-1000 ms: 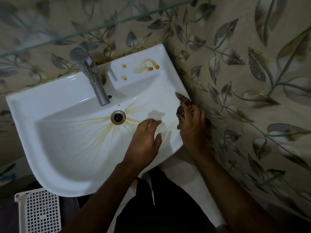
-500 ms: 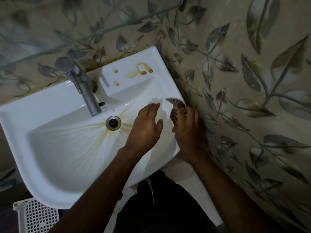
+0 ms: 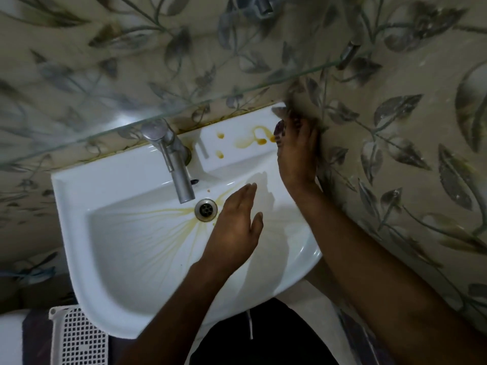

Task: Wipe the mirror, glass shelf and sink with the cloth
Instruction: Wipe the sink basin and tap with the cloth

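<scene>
Right hand and cloth run up the sink's right rim to the back corner

The right hand (image 3: pixel 296 151), pressing the cloth (image 3: pixel 279 127) flat, has slid from the middle of the right rim of the sink (image 3: pixel 87 206) to its back right corner, beside the brown stains (image 3: pixel 257 138); the cloth is blurred, so its exact lie is unclear. The left hand (image 3: pixel 234 227) has straightened its fingers and now hovers or rests just right of the drain (image 3: pixel 206 209).

Sink (image 3: pixel 79 196) against wall; tap (image 3: pixel 174 164) at rear rim, drain (image 3: pixel 206 209) before it. Glass shelf (image 3: pixel 110 129) above. Basket (image 3: pixel 79 338) below-left. Cloth (image 3: pixel 279 127) under right hand (image 3: pixel 297 154), rear-right corner.
</scene>
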### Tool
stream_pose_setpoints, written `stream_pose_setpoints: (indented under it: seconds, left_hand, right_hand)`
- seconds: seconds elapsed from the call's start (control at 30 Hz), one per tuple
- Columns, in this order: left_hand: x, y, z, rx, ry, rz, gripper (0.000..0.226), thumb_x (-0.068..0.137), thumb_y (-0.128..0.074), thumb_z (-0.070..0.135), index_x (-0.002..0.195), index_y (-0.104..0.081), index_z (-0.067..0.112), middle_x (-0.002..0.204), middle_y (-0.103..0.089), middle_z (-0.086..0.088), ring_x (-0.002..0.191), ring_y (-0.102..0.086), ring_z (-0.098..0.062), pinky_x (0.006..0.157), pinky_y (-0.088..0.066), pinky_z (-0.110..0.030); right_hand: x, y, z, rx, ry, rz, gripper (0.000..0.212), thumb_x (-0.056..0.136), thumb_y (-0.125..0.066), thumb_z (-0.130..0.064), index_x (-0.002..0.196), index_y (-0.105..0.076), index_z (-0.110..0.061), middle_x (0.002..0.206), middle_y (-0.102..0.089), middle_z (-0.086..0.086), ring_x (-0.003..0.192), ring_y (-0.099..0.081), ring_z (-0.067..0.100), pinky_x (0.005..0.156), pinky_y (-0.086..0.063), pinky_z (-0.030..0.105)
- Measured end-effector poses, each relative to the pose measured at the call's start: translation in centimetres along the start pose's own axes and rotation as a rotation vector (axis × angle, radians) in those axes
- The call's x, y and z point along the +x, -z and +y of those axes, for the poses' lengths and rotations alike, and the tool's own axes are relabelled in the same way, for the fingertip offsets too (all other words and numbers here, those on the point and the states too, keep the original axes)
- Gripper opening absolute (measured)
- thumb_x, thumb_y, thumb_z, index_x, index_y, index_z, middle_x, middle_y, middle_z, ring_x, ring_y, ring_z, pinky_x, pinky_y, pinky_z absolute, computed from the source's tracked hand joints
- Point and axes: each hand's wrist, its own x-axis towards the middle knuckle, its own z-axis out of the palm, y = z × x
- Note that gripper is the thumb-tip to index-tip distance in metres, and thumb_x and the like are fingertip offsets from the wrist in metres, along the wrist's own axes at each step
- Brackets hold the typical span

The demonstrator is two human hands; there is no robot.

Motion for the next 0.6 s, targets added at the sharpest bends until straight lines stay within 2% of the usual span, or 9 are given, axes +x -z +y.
stream_pose_setpoints:
  seconds: [0.07,0.13,0.23,0.33,0.47,0.53,0.6]
  left_hand:
    - [-0.3,0.1,-0.5,-0.011,0.021,-0.004,0.060,0.101,-0.047,0.029,0.156,-0.022,0.023,0.160,-0.026,0.002,0.146,-0.020,-0.009,0.113,-0.011,-0.016]
    - [-0.3,0.3,-0.9,-0.020,0.044,0.001,0.060,0.101,-0.047,0.029,0.155,-0.023,0.023,0.160,-0.027,0.002,0.146,-0.021,-0.010,0.114,-0.012,-0.017]
    - [-0.2,0.6,-1.3,-0.020,0.057,0.025,0.059,0.101,-0.047,0.029,0.155,-0.024,0.022,0.160,-0.027,0.001,0.147,-0.020,-0.010,0.113,-0.011,-0.016]
    - [-0.3,0.9,-1.5,-0.019,0.048,0.046,0.059,0.101,-0.047,0.030,0.155,-0.024,0.023,0.160,-0.026,0.002,0.147,-0.019,-0.009,0.112,-0.008,-0.013]
    - [-0.4,1.1,-2.1,-0.008,0.047,0.060,0.059,0.101,-0.047,0.030,0.155,-0.025,0.022,0.160,-0.027,0.001,0.147,-0.021,-0.011,0.112,-0.010,-0.014]
    - [-0.2,1.1,-2.2,-0.008,0.055,0.064,0.059,0.101,-0.047,0.030,0.155,-0.025,0.022,0.160,-0.028,0.001,0.147,-0.022,-0.011,0.112,-0.010,-0.013]
    - [0.0,1.1,-2.3,-0.004,0.045,0.074,0.058,0.101,-0.048,0.030,0.154,-0.027,0.021,0.159,-0.029,0.000,0.146,-0.022,-0.010,0.109,-0.004,-0.005]
  right_hand:
    - [1.3,-0.2,-1.3,-0.006,-0.026,0.016,0.061,0.094,-0.056,-0.020,0.150,-0.034,-0.007,0.134,-0.053,0.015,0.116,-0.051,0.034,0.105,-0.038,0.045]
    - [1.7,0.2,-3.4,0.140,-0.042,0.019,0.057,0.091,-0.057,-0.014,0.147,-0.042,-0.009,0.131,-0.055,0.016,0.113,-0.053,0.034,0.096,-0.046,0.044]
    - [1.4,1.1,-4.5,0.353,0.050,-0.006,0.061,0.090,-0.059,-0.016,0.149,-0.043,-0.013,0.129,-0.056,0.013,0.117,-0.052,0.034,0.089,-0.048,0.045]
    - [2.1,0.6,-2.3,0.356,0.164,0.074,0.057,0.088,-0.057,-0.016,0.144,-0.049,-0.010,0.126,-0.059,0.018,0.111,-0.054,0.037,0.096,-0.046,0.046]
    - [2.7,-0.1,-3.1,0.279,-0.049,0.062,0.045,0.095,-0.048,-0.024,0.137,-0.052,-0.008,0.137,-0.054,0.023,0.121,-0.053,0.041,0.102,-0.043,0.048]
    - [2.1,0.6,-5.0,0.409,-0.074,0.048,0.047,0.094,-0.044,-0.023,0.139,-0.053,-0.012,0.135,-0.054,0.019,0.122,-0.050,0.039,0.102,-0.045,0.047]
    - [1.0,0.9,-5.8,0.601,0.097,0.001,0.051,0.090,-0.050,-0.019,0.141,-0.053,-0.013,0.132,-0.055,0.015,0.122,-0.047,0.035,0.101,-0.047,0.046]
